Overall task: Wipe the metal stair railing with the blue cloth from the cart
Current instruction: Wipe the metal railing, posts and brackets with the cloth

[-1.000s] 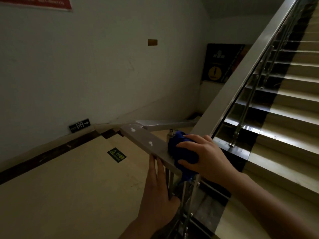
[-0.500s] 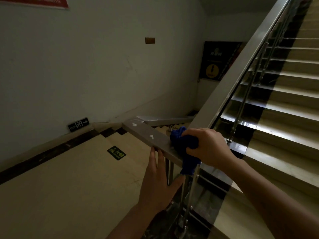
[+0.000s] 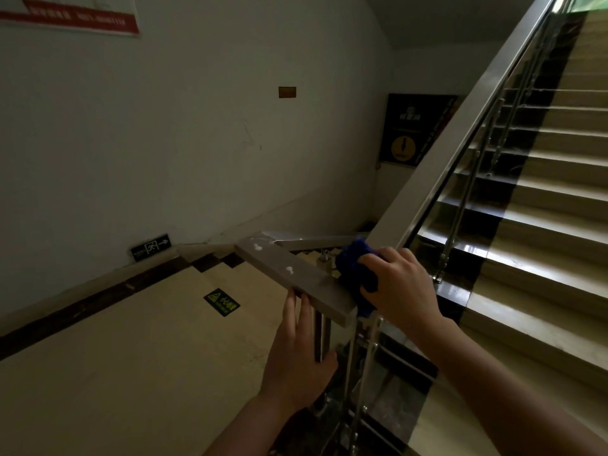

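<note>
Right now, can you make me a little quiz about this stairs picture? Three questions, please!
1. True or false: the right hand holds the blue cloth on the metal railing.
2. Pick one. The spots on the railing's flat top are: A white, B red, C green.
3. Fill in the gap: the left hand has ____ fingers, reaching up to the railing's edge.

Key: 1 true; 2 A; 3 straight.
</note>
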